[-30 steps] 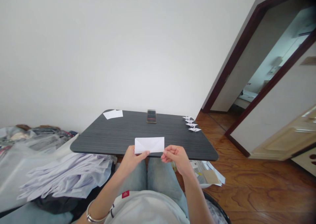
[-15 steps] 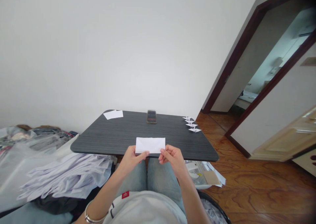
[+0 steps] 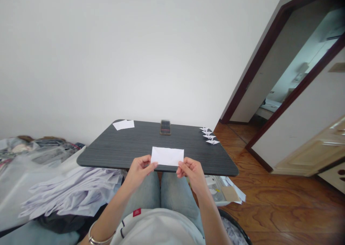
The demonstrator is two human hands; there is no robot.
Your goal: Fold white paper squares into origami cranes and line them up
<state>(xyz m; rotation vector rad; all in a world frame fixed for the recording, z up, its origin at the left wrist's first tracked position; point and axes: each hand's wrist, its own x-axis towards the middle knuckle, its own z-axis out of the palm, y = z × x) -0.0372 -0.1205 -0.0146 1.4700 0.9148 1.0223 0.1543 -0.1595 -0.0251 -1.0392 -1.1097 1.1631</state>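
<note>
A white folded sheet of paper (image 3: 167,156), rectangular and wider than tall, is held up over the front edge of the dark table (image 3: 113,153). My left hand (image 3: 141,167) pinches its lower left corner, thumb in front. At the lower right corner my right hand (image 3: 191,168) grips it between thumb and fingers. Several small white origami cranes (image 3: 209,136) stand in a row along the table's right side. Two white paper sheets (image 3: 124,125) lie overlapping at the back left.
A phone (image 3: 165,127) stands at the table's back, near the white wall. Piled white cloth or paper (image 3: 72,191) lies low on the left. Right of my legs are a tray of odds and ends (image 3: 218,191) and a dark-rimmed bin (image 3: 234,232). A doorway opens at the right.
The folded paper has moved slightly right and up and now tilts a little down to the right. My left hand has shifted outward to its left edge; my right hand moved slightly right.
</note>
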